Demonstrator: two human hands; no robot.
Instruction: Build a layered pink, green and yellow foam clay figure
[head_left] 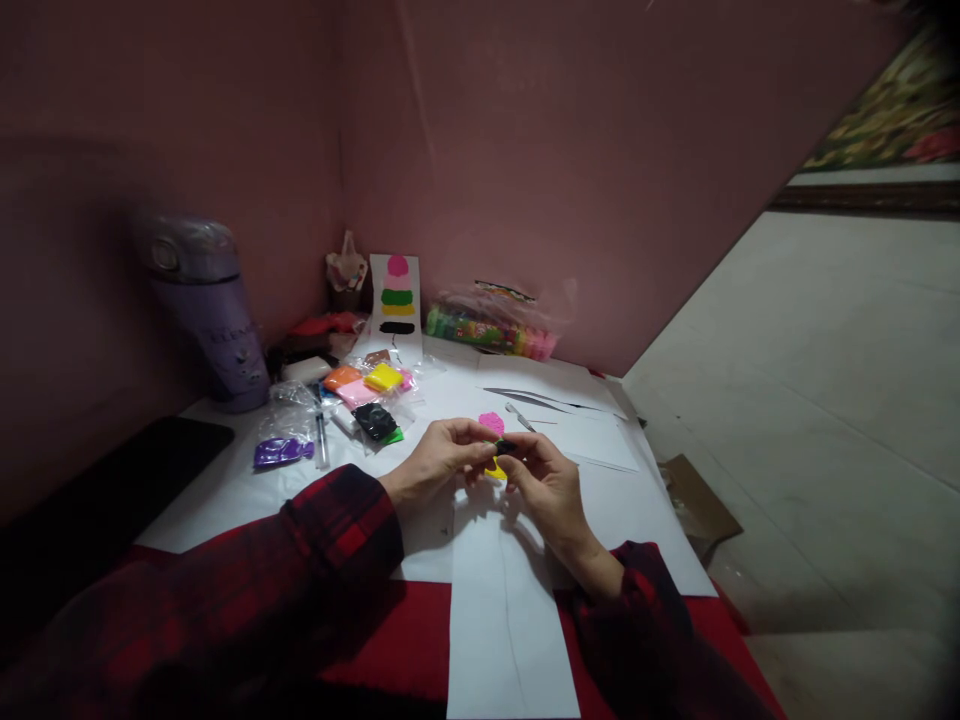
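Between the fingertips of both hands is a small piece of black modelling clay [505,447]. My left hand [439,462] pinches it from the left, and my right hand [553,490] grips it from the right. Beneath them a long white paper strip [502,620] runs toward me, with a thin line along its lower part. Pink clay [491,422] lies pressed flat on the strip beyond my fingers. Some yellow clay [496,471] shows on it between my hands. My fingers hide the part of the strip between the two colours.
Clay packets, including a black packet [375,421] and a purple packet [283,452], lie on the left beside a pen [322,440]. A lilac tumbler [214,320] stands behind. A craft knife [519,416] lies ahead; a colour-banded card [396,300] leans against the wall.
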